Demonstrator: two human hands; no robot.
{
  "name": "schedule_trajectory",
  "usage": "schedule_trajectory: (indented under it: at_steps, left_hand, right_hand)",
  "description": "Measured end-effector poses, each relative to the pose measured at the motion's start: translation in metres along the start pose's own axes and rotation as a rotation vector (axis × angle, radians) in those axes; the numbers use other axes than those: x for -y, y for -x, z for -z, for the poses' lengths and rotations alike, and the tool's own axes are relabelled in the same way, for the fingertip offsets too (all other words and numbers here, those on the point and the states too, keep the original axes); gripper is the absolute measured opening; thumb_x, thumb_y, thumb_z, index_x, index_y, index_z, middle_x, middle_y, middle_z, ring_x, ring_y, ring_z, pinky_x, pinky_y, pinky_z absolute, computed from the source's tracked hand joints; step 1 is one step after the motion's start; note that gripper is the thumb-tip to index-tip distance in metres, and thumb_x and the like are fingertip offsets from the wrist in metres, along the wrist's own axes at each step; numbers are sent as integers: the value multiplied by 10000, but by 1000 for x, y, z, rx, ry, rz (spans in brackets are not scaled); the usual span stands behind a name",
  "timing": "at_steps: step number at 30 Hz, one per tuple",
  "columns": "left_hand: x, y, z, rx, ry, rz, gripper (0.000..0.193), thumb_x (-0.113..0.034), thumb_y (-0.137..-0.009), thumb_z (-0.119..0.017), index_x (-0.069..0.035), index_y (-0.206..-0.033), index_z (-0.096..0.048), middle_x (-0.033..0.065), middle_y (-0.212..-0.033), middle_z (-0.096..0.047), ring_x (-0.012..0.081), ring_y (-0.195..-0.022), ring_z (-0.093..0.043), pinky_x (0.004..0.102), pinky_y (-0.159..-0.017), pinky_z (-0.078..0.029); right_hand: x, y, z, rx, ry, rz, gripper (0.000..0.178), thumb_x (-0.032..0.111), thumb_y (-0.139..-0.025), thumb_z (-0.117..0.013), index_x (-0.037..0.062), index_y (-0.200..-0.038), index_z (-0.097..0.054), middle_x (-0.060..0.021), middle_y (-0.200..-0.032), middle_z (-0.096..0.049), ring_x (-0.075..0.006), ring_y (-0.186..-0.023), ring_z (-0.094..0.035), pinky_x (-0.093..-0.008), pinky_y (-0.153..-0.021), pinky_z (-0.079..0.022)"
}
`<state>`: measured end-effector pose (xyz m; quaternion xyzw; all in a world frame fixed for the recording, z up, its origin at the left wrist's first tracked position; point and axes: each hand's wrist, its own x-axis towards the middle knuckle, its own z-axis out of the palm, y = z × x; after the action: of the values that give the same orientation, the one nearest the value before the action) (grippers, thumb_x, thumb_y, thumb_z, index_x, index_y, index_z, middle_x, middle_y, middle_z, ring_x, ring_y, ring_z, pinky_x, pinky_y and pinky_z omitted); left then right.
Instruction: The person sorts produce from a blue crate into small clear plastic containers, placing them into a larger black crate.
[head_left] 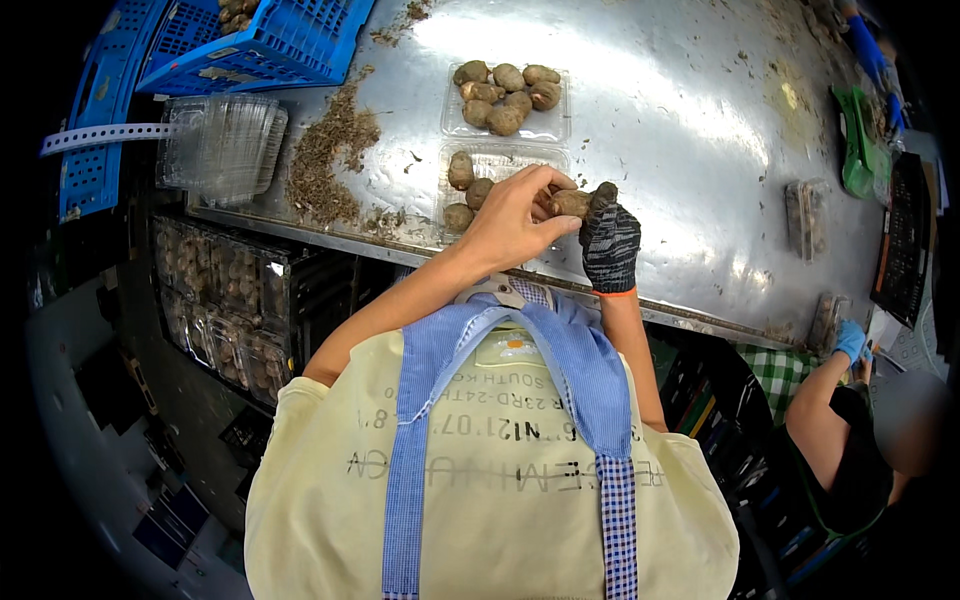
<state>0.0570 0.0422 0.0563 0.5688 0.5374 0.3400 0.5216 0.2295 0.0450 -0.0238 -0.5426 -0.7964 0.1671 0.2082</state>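
Note:
Over the metal table, a small brown taro is held between my two hands. My bare left hand curls its fingers and thumb around the taro's left side. On the other end, my right hand, in a dark grey knit glove with an orange cuff, grips it with the thumb up. Under my left hand lies an open clear plastic tray with several taros along its left side; my hand hides part of it. Just beyond is another clear tray, filled with several taros.
Dirt and root scraps lie left of the trays. Stacked clear containers and a blue crate stand farther left. Packed boxes are below the table edge. At right are a filled pack, a green scoop-like thing and a co-worker's blue-gloved hand.

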Motion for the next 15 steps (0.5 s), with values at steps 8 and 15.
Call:
schedule_trajectory:
  at_steps: [8, 15]
  left_hand:
    - [-1, 2, -12, -32, 96, 37, 249, -148, -770, -639, 22, -916, -531, 113, -803, -579, 181, -677, -591, 280, -607, -487]
    - [21, -4, -14, 77, 654, 368, 273, -245, -880, -540, 26, -877, -505, 102, -761, -578, 166, -622, -609, 257, -540, -509]
  right_hand:
    - [1, 9, -5, -21, -887, -567, 576, 464, -941, -265, 45, -753, -612, -3, -516, -511, -110, -448, -467, -260, -454, -391]
    - [33, -15, 27, -53, -615, -366, 216, 255, -900, -471, 70, -841, -567, -43, -620, -545, -148, -545, -526, -270, -536, -437]
